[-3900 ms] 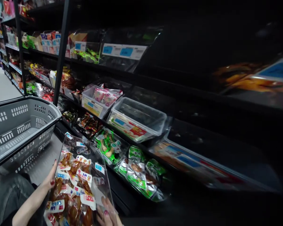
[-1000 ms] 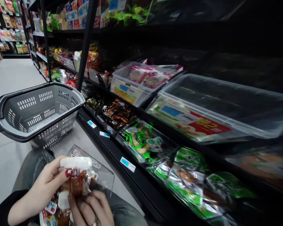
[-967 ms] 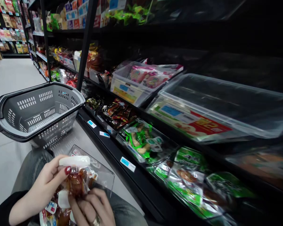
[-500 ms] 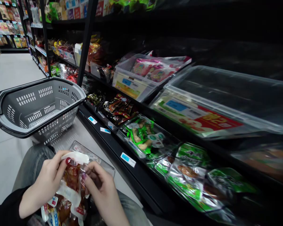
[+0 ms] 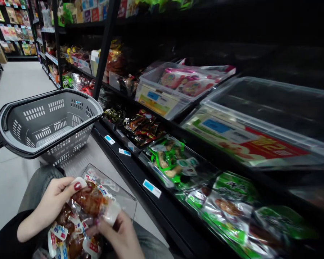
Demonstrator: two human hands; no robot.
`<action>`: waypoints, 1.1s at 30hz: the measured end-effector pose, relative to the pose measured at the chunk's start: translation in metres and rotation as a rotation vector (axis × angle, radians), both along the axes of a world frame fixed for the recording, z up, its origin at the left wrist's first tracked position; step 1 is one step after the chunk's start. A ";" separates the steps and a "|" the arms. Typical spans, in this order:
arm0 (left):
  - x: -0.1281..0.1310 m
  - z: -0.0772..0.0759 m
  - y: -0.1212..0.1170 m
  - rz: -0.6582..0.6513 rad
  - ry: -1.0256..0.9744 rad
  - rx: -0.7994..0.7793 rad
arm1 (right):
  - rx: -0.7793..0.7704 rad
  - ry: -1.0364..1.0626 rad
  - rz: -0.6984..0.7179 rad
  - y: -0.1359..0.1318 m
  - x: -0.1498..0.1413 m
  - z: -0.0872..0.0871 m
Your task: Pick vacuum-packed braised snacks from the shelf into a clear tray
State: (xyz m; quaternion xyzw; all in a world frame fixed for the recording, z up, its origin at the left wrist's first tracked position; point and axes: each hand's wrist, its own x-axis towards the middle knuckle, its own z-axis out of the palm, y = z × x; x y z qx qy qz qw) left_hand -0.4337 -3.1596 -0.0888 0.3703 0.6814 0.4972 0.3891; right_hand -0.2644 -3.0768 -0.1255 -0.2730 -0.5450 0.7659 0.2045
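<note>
Held over my lap is a clear sealed snack packet (image 5: 89, 199) with brown, glossy meat-like food inside. My left hand (image 5: 54, 201) pinches its left white end between thumb and fingers. At the packet's other white end, my right hand (image 5: 121, 232) is closed on it, its fingertips somewhat blurred. Right below lie several similar brown snack packets (image 5: 72, 242) with white, red and blue printing. They are heaped by a clear plastic tray (image 5: 128, 199), whose far part shows beyond my hands.
A grey shopping basket (image 5: 54, 122) with black handles stands on the floor at left. Along the right runs a black shelf (image 5: 135, 187) with price tags, green snack bags (image 5: 226, 205) and clear plastic bins (image 5: 156, 93). An aisle (image 5: 21, 79) stretches away at upper left.
The packet has turned from upright to lying crosswise between my hands. My right hand has moved down and right with its white end. The view has shifted slightly left.
</note>
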 end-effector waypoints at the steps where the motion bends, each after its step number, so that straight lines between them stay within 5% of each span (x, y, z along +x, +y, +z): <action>1: -0.001 0.003 0.001 -0.045 0.100 -0.014 | 0.014 -0.019 0.027 -0.002 0.004 -0.003; 5: -0.002 0.014 0.008 -0.290 0.418 -0.066 | 0.226 -0.067 0.142 0.006 0.012 0.002; 9: 0.000 0.017 0.015 -0.295 0.488 -0.072 | 0.370 -0.142 0.170 0.014 0.009 0.012; 16: -0.004 0.018 0.024 -0.060 0.068 -0.056 | 0.319 -0.111 0.021 -0.002 0.000 -0.002; 25: 0.005 -0.002 0.001 -0.167 -0.522 0.087 | 0.275 -0.015 -0.098 -0.017 -0.004 -0.037; 33: 0.042 -0.015 -0.014 -0.108 -0.333 0.008 | 0.139 0.054 -0.062 -0.008 -0.007 -0.020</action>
